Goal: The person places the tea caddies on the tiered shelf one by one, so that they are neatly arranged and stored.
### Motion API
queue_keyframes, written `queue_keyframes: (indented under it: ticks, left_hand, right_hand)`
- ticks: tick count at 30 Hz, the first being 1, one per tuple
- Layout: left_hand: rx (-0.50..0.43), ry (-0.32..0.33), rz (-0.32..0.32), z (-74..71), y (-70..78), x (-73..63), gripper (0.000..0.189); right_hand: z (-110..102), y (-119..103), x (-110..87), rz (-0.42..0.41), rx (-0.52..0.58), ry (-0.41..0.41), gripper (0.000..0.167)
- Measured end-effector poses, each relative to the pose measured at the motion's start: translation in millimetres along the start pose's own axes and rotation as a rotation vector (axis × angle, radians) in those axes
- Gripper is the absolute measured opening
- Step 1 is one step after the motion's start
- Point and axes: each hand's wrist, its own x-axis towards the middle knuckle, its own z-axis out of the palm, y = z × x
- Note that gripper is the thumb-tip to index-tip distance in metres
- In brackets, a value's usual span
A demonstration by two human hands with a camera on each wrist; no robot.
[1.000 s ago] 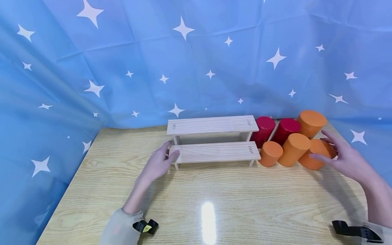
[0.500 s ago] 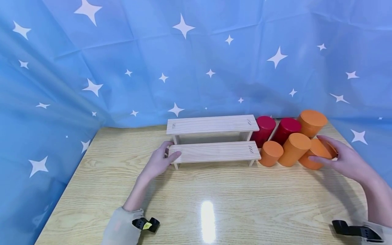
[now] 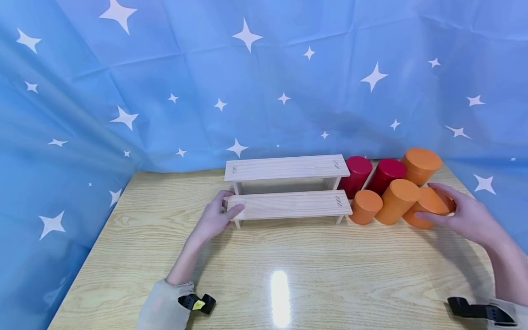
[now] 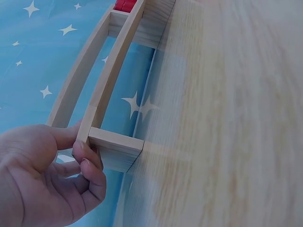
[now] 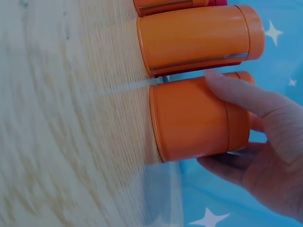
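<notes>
A pale wooden two-tier rack [image 3: 288, 205] stands on the table against the backdrop. My left hand [image 3: 213, 217] pinches the left end of its lower board, thumb on top and curled fingers beneath, as the left wrist view shows. At the right, my right hand [image 3: 470, 217] holds a wide orange canister [image 5: 194, 120] that stands upright on the table. In the right wrist view its thumb lies along one side and the fingers reach round the other. A taller orange canister [image 3: 397, 201] and a small orange canister [image 3: 365, 207] stand to its left.
Two red canisters [image 3: 387, 175] stand behind the orange ones, one close to the rack's right end. Another orange canister [image 3: 420, 162] is at the back right. A blue star-patterned cloth [image 3: 264, 82] hangs behind the wood-grain table [image 3: 330, 275].
My right hand has lowered slightly and its fingers have closed round the wide orange canister. The left hand stays at the rack's end with barely any shift. The canisters and rack have not moved.
</notes>
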Motion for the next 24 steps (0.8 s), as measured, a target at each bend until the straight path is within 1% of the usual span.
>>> queue_keyframes:
  ticks: [4,8,14,17,21,24]
  left_hand:
    - [-0.011,-0.006,0.008,0.5,0.6,-0.9,0.056]
    - [-0.004,0.000,0.004,0.5,1.2,-1.9,0.055]
    - [0.011,0.008,-0.003,1.2,0.9,-2.2,0.055]
    - [0.009,0.009,-0.004,1.6,1.0,-2.5,0.054]
    - [-0.003,0.011,-0.008,1.9,0.7,-2.4,0.054]
    - [-0.005,0.014,-0.009,2.2,0.6,-2.5,0.054]
  right_hand:
    - [-0.3,-2.6,0.8,0.001,0.003,0.049,0.082]
    - [-0.7,-6.4,0.3,0.008,-0.024,0.140,0.080]
    - [-8.6,-15.7,-2.7,-0.017,0.020,0.280,0.068]
    - [-13.3,-24.6,-4.2,0.007,0.013,0.350,0.067]
    - [-17.9,-38.2,-6.8,0.054,-0.024,0.468,0.069]
    - [-20.0,-47.8,-9.5,0.090,-0.012,0.548,0.069]
